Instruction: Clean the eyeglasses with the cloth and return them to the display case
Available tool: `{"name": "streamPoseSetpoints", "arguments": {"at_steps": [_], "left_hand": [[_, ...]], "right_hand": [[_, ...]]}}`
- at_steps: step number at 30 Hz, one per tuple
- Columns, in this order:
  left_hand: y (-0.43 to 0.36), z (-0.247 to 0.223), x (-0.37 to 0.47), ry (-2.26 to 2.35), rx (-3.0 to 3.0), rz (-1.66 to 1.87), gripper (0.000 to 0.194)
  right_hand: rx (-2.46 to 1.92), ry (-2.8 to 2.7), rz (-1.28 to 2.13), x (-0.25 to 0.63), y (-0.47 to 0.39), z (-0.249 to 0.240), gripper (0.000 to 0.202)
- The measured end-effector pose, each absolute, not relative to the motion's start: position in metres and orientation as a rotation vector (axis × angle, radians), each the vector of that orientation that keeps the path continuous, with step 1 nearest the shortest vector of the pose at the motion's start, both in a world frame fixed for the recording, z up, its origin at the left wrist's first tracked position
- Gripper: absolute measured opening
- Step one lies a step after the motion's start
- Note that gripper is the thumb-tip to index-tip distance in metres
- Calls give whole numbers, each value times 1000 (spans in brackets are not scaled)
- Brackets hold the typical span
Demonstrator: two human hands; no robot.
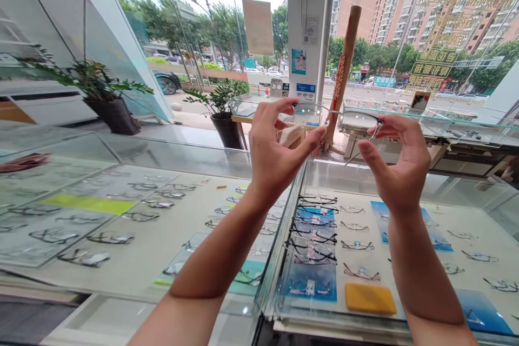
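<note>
Glasses (336, 115): thin dark frame, held up at window height above the glass counter (227, 159). Left hand (275, 154): fingers pinched on left end of frame. Right hand (399, 162): fingers closed on right end. Display frames (314, 232) in rows in the case beneath

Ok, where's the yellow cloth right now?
In the head view, the yellow cloth lies low inside the right display case, below the right hand, beside blue cards.
</note>
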State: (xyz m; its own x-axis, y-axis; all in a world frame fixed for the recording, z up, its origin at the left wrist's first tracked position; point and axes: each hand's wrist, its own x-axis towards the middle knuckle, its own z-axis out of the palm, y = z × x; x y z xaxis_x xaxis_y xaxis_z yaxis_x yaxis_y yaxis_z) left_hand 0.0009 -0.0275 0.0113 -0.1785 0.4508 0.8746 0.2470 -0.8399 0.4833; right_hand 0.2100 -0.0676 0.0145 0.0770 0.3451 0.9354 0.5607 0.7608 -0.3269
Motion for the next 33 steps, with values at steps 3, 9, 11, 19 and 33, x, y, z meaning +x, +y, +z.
{"name": "streamPoseSetpoints", "arguments": {"at_steps": [3,9,11,19,33], "left_hand": [[-25,11,2,810,1916,2148,51],[-28,13,4,802,1784,2123,48],[-29,12,5,777,1768,2112,46],[-26,9,9,796,1792,2157,39],[-21,8,5,818,1860,2138,40]], "right_hand": [[-760,-1510,-206,211,-67,14,39],[-828,-1468,-313,214,-66,14,38],[-837,-1464,-319,214,-66,13,41],[-817,-1453,-448,210,-69,13,41],[-838,-1451,-445,210,-70,13,42]]}}
